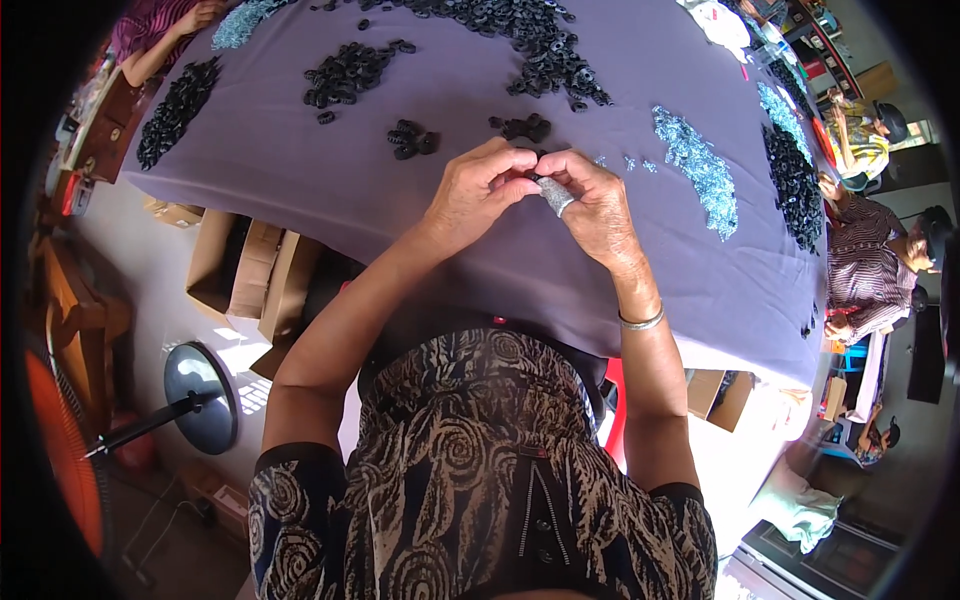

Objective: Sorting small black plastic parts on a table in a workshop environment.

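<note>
- The small dark piece (541, 154) sits where both sets of fingertips meet, above the near part of the table; it is mostly hidden, so its shape cannot be told.
- The left hand (470, 195) and right hand (597, 208) seem to pinch it between thumb and forefinger, tips drawn together; the right thumb wears a silvery wrap (556, 196).
- The step in hand looks like close fingertip work on this piece; the next move probably calls for a steady left pinch and small motions of the right.
- Just beyond the fingers lies a cluster of dark pieces (523, 127), with another small cluster (410, 140) to the left; reaching forward risks nudging the nearer.
- Rightward, purple cloth (655, 260) gives side room up to the translucent bluish pieces (700, 175).
- The table's near edge runs under the forearms, close to the body, leaving little room to draw back.
- Cardboard boxes (250, 270) stand below the edge, at left.
</note>
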Demonstrator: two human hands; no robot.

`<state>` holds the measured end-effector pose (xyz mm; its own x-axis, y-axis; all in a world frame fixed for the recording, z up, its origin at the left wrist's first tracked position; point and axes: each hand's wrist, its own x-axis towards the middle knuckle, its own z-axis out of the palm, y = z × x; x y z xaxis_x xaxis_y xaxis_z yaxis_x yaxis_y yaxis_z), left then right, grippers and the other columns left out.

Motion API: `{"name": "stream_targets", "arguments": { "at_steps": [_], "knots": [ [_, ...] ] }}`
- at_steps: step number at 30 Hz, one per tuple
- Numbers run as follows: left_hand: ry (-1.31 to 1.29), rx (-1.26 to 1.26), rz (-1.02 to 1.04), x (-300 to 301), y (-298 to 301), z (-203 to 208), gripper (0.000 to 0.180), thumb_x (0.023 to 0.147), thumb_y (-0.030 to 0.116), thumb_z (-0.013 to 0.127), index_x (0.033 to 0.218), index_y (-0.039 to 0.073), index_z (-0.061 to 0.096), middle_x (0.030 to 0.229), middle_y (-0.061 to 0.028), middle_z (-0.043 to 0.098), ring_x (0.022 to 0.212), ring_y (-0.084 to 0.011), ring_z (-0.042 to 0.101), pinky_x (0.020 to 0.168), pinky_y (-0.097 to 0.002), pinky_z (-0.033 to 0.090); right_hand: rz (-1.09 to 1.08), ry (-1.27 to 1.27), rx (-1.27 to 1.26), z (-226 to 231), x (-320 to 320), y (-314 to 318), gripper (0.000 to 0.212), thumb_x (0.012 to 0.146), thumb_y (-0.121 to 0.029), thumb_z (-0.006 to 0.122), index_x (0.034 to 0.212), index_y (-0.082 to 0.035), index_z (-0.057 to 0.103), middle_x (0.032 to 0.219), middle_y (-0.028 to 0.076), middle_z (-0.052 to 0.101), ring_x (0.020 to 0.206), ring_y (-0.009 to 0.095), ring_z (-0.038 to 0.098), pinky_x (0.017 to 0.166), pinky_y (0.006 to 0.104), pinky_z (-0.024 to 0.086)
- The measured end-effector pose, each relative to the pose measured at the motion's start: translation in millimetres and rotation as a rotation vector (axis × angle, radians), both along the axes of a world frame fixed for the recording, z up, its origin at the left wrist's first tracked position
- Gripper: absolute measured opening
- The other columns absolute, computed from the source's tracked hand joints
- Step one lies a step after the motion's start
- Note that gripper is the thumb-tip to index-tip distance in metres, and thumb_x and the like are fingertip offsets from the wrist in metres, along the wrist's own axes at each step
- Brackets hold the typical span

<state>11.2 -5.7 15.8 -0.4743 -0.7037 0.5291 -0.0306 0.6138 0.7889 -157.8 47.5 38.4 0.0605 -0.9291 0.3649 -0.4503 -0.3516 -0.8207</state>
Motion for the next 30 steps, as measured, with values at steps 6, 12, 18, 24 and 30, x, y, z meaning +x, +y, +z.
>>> {"name": "stream_targets", "arguments": {
  "at_steps": [6, 12, 18, 24, 30],
  "knots": [
    [-0.024, -0.149, 0.024, -2.2, 2.5, 0.9, 0.027, 0.075, -0.001, 0.069, 0.1, 0.001, 0.061, 0.081, -0.0073, 0.056, 0.068, -0.0165, 0.054, 0.059, -0.0263, 0.045, 0.054, -0.213, 0.133, -9.0, -4.3, 8.5, 0.026, 0.079, 0.014, 0.052, 0.099, -0.002, 0.059, 0.091, 0.004, 0.061, 0.086, 0.012, 0.06, 0.074, 0.0265, 0.051],
    [0.0, -0.059, 0.001, -2.4, 2.1, -2.7, 0.023, 0.078, -0.001, 0.067, 0.1, 0.001, 0.062, 0.083, -0.0058, 0.057, 0.07, -0.0132, 0.055, 0.061, -0.0245, 0.045, -0.033, -0.449, 0.134, -0.3, -14.3, 12.2, 0.03, 0.083, 0.017, 0.046, 0.1, -0.005, 0.059, 0.092, 0.002, 0.061, 0.081, 0.01, 0.059, 0.072, 0.0229, 0.05],
    [0.153, 0.425, -0.132, -4.6, 4.4, -4.2, 0.016, 0.086, 0.004, 0.061, 0.101, 0.0, 0.062, 0.087, -0.0016, 0.057, 0.077, -0.0098, 0.058, 0.063, -0.0224, 0.047, -0.434, -0.072, -0.092, -2.9, -84.5, 8.2, 0.021, 0.08, 0.01, 0.055, 0.093, -0.004, 0.063, 0.08, 0.002, 0.064, 0.07, 0.008, 0.058, 0.064, 0.0226, 0.048],
    [0.093, 0.496, -0.194, -7.3, 8.8, -10.2, 0.017, 0.088, 0.006, 0.059, 0.104, 0.001, 0.06, 0.088, -0.003, 0.056, 0.08, -0.011, 0.06, 0.062, -0.0224, 0.047, -0.416, 0.379, -0.019, -10.1, -82.1, 8.8, 0.015, 0.075, 0.0, 0.064, 0.089, -0.006, 0.064, 0.076, 0.009, 0.06, 0.065, 0.021, 0.059, 0.062, 0.0295, 0.047],
    [0.085, 0.496, -0.202, -7.4, 7.4, -12.5, 0.017, 0.087, 0.005, 0.061, 0.103, 0.001, 0.061, 0.09, -0.003, 0.057, 0.079, -0.0102, 0.058, 0.063, -0.0231, 0.048, -0.399, 0.404, 0.074, -12.7, -81.1, 3.4, 0.014, 0.072, 0.001, 0.066, 0.086, -0.004, 0.062, 0.074, 0.009, 0.057, 0.066, 0.024, 0.058, 0.062, 0.0307, 0.046]
  ]
}}
